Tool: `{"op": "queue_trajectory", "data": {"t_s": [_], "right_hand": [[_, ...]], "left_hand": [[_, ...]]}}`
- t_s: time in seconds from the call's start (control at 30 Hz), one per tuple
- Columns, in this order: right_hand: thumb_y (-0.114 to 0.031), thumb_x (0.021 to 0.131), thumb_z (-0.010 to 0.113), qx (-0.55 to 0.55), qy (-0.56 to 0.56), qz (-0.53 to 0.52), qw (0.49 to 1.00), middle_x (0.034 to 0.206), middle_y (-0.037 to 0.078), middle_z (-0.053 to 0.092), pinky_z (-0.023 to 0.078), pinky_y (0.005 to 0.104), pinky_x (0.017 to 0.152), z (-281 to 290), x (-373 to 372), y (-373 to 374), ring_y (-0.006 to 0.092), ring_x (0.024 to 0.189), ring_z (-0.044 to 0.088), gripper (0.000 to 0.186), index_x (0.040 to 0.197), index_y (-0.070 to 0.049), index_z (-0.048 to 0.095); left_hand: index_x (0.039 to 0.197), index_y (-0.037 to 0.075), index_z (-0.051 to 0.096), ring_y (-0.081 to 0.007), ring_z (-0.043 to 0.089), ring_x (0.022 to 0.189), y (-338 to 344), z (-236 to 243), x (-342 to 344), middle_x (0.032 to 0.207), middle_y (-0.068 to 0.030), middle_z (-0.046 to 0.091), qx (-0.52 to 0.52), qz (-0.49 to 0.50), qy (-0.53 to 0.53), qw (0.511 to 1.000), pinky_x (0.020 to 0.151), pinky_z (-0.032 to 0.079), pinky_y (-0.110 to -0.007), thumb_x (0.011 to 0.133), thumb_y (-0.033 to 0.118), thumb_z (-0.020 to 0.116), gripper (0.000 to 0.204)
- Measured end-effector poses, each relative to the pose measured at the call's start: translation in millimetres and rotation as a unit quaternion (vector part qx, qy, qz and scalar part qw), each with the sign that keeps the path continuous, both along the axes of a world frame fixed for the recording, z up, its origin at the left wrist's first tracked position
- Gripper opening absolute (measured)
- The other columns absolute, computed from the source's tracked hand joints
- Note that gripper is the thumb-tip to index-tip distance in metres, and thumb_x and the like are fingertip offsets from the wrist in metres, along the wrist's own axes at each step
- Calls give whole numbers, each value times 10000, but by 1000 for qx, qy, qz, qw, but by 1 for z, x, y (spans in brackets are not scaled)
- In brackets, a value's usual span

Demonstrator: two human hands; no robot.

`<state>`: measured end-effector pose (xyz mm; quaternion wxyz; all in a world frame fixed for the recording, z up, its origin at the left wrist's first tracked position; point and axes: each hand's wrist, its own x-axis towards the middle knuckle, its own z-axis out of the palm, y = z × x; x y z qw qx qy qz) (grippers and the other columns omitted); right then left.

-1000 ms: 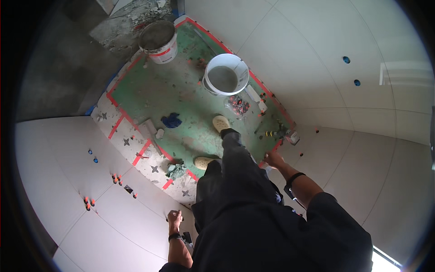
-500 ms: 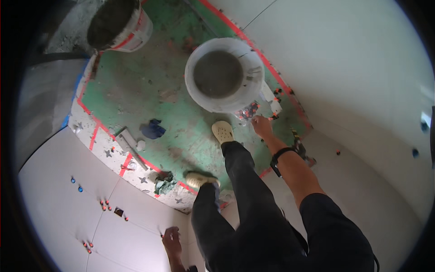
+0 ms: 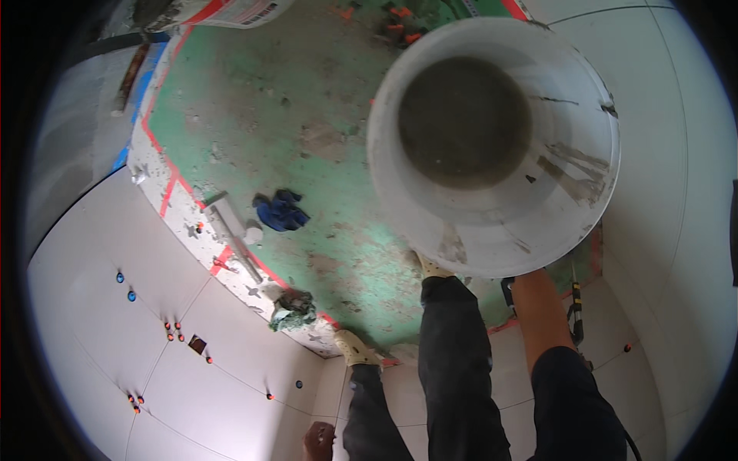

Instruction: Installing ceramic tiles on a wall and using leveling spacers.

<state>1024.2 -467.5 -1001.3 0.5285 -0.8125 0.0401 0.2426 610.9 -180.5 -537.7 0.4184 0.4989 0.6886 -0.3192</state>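
Note:
A large white bucket (image 3: 453, 230) fills the upper right, its inner wall streaked with grey residue and a dark grey mix (image 3: 464, 123) at its bottom. My right forearm (image 3: 538, 307) reaches up behind the bucket's near rim, with a dark wristband (image 3: 508, 293) partly showing. The bucket hides my right hand and its fingers. Low in the picture, beside my left leg, hangs my left hand (image 3: 319, 441), partly cut off by the lower edge. Its fingers are loosely bent, and nothing shows in them.
On the green floor lies a crumpled blue cloth (image 3: 281, 210). A grey bar (image 3: 232, 237) and a green-grey rag (image 3: 294, 310) lie along the red-taped edge. Another bucket (image 3: 238, 14) stands at the top left. Orange pieces (image 3: 398, 31) lie beyond the white bucket.
The white bucket looks much larger and closer, farther right, and now overlaps my right shoe. My right hand, visible before beside its near rim, is now hidden behind it. My left hand sits lower.

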Motion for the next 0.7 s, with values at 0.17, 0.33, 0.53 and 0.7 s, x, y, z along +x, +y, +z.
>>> {"op": "queue_trajectory", "data": {"t_s": [0.17,0.33,0.53,0.7], "right_hand": [[-285,858,665,135,57,-136,980,1128,219,686,525,469,921,-17,-5,13,432,1051,645,492,1293,-67,591],[-299,801,723,-357,-30,289,888,1069,244,691,522,504,877,65,5,18,434,1018,654,534,1251,-47,583],[-306,751,783,-350,-101,247,898,794,143,676,507,476,657,153,28,38,367,768,673,349,914,-64,592],[-312,801,755,-258,-77,326,907,835,134,703,530,436,680,265,0,81,319,773,696,331,975,-61,627]], "left_hand": [[1019,22,666,-186,628,750,-2,4,49,849,-101,668,20,33,-112,993,669,521,-342,953,437,626,422],[935,-12,676,-202,682,723,-10,28,36,796,-142,698,64,-21,-104,992,672,521,-339,931,193,612,215],[961,-30,656,-185,653,711,-16,21,18,789,-97,682,92,130,-194,968,662,510,-329,937,163,593,205],[1022,-17,650,-178,646,777,-31,19,10,866,-102,678,97,130,-243,957,710,513,-337,945,157,577,204]]}}
